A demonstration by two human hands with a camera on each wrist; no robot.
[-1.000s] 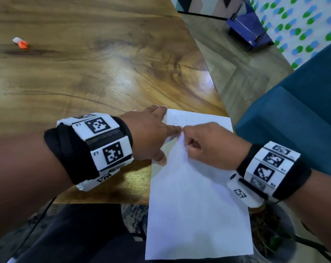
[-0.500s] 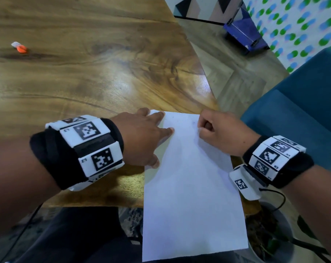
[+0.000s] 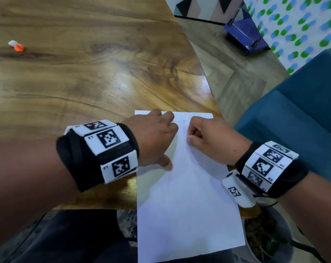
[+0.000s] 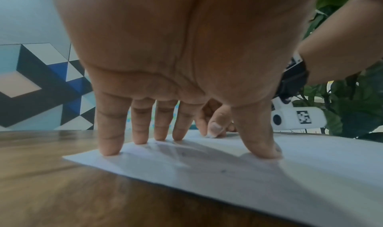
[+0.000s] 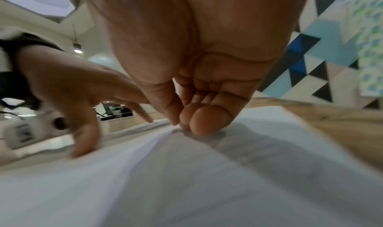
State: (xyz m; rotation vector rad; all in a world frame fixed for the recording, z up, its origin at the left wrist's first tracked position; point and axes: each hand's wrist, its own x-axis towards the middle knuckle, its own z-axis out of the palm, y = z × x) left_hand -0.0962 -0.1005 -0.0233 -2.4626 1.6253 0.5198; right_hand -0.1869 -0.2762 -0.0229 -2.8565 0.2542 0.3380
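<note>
A white sheet of paper [image 3: 189, 205] lies at the near right corner of the wooden table [image 3: 85, 82], its near half hanging over the edge. My left hand [image 3: 155, 141] presses its straight fingertips [image 4: 110, 148] and thumb down on the sheet's far left part. My right hand [image 3: 208, 141] sits just right of it, fingers curled. Its thumb and fingertips [image 5: 205, 120] meet on a raised lengthwise crease in the paper [image 5: 207, 181] and pinch it there.
A small orange and white object [image 3: 17, 46] lies far left on the table. A blue upholstered seat [image 3: 293, 120] stands to the right, a potted plant [image 3: 265, 234] sits below the table corner, and a blue box [image 3: 244, 33] is on the floor beyond.
A second ago both hands met at the crease; the right hand then went to the far edge and has come back toward the middle. The left hand has shifted to the far left corner.
</note>
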